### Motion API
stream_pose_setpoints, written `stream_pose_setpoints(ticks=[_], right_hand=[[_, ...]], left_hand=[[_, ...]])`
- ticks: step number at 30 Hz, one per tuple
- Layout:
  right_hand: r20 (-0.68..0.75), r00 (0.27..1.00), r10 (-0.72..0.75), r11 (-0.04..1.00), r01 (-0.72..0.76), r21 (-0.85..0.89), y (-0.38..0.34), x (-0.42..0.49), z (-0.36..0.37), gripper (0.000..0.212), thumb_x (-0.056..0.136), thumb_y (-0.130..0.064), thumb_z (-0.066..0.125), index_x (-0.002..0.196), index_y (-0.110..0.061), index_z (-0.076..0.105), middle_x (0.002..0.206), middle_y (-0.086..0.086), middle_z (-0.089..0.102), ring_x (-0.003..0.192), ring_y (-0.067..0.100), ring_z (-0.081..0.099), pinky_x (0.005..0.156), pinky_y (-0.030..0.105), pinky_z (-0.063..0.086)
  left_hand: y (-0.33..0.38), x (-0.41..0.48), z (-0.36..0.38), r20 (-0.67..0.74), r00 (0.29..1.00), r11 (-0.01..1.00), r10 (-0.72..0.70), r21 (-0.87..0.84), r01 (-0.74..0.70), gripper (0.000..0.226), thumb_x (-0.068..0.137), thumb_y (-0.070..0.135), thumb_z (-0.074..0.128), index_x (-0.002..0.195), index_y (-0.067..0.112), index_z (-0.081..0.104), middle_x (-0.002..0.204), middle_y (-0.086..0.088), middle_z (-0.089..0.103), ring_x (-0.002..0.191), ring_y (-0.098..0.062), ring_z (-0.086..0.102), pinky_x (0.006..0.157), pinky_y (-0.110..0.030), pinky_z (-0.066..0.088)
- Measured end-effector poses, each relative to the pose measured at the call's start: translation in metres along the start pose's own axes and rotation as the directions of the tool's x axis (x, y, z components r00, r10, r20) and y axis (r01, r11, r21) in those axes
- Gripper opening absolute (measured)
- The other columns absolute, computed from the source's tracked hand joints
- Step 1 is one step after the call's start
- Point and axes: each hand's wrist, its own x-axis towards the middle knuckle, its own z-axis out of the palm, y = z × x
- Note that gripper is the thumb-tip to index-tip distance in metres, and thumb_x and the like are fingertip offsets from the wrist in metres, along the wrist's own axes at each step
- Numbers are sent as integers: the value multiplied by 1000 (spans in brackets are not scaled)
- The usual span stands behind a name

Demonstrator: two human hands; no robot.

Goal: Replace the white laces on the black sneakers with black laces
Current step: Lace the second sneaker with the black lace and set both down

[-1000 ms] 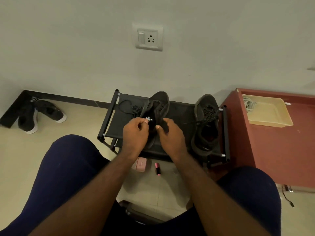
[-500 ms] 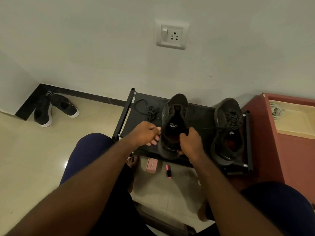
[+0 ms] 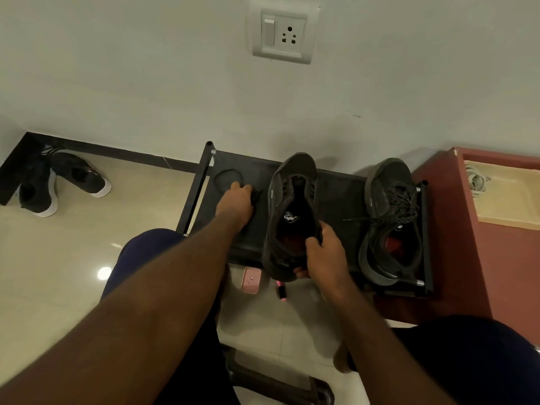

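head view: on the floor just before the rack point(image 3: 339, 194) lie a pink case point(image 3: 251, 280) and a lipstick point(image 3: 281, 290). at the rack's front edge the right hand point(image 3: 323, 252) grips the unlaced sneaker point(image 3: 292, 200) by its heel. at the rack's left end the left hand point(image 3: 235, 203) curls its fingers onto the lace point(image 3: 256, 195). the laced sneaker point(image 3: 391, 217) lies at the rack's right end.

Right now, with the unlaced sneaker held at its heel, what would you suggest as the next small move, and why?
Probably lift the black lace with the left hand and bring one end to the held sneaker. That hand is on the lace on the rack, the right hand steadies the sneaker, and its eyelets look empty.
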Motion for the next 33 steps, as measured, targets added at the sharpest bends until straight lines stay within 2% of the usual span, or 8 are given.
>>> stream_pose_setpoints(ticks=[7, 12, 14, 17, 23, 26, 30, 33], right_hand=[[-4, 1000, 7, 1000, -7, 29, 10, -22, -7, 38, 100, -10, 42, 135, -23, 46, 95, 11, 67, 61, 32, 68, 51, 37, 59], [-125, 979, -164, 967, 134, -217, 0, -29, -19, 38, 99, -37, 56, 134, -23, 54, 122, 0, 64, 109, 20, 63, 94, 46, 55], [-192, 939, -284, 949, 248, -193, -8, -38, -29, 36, 99, -38, 58, 132, -22, 58, 114, -4, 65, 102, 12, 63, 89, 38, 56], [-40, 945, -324, 932, 326, 158, -21, -63, -38, 29, 99, -27, 62, 127, -23, 60, 90, 1, 70, 74, 8, 66, 63, 25, 55], [-87, 911, -404, 864, 411, 291, 0, -91, -40, 15, 96, -7, 64, 107, -15, 72, 92, 6, 76, 81, 16, 73, 67, 22, 56], [-127, 911, -392, 862, 412, 297, 3, -93, -47, 11, 99, -10, 60, 100, -12, 72, 84, 8, 75, 72, 23, 71, 61, 27, 55], [-195, 954, -228, 812, 297, 503, 7, -94, -58, 12, 102, -13, 55, 99, -7, 65, 85, 8, 73, 67, 17, 64, 59, 28, 53], [-199, 968, -150, 791, 238, 563, 12, -92, -71, 12, 103, -15, 54, 100, -7, 63, 83, 9, 71, 64, 16, 62, 56, 26, 52]], left_hand=[[16, -31, -17, -99, 989, 864, -111, -502, 47, 17, 93, 16, 61, 104, 3, 64, 100, -14, 69, 92, -27, 65, 81, -35, 52], [47, -99, -55, -72, 994, 485, -85, -874, -21, 6, 94, 10, 62, 93, 5, 62, 74, -9, 66, 63, -15, 63, 62, -30, 59], [58, -132, -63, -55, 998, 400, -43, -916, -34, 6, 94, 9, 62, 97, 5, 63, 74, -8, 66, 61, -12, 62, 58, -20, 55], [69, -171, -60, -43, 998, 393, 50, -918, -59, 10, 93, 12, 64, 101, 6, 66, 78, -7, 71, 65, -13, 67, 60, -18, 54], [81, -209, -39, -88, 974, 497, 211, -848, -184, 10, 92, 12, 67, 99, 6, 70, 86, -10, 74, 80, -24, 72, 72, -35, 61], [85, -218, -39, -43, 982, 385, 186, -916, -113, 8, 94, 7, 62, 99, 6, 68, 86, -11, 74, 74, -20, 71, 67, -28, 59], [82, -219, -43, 68, 997, 179, 30, -982, 61, 13, 100, 9, 52, 105, 2, 62, 93, -15, 70, 69, -17, 68, 60, -26, 57], [74, -217, -42, 62, 996, 201, -63, -977, 73, 14, 101, 10, 51, 104, 3, 62, 92, -17, 70, 65, -16, 68, 54, -24, 55]])
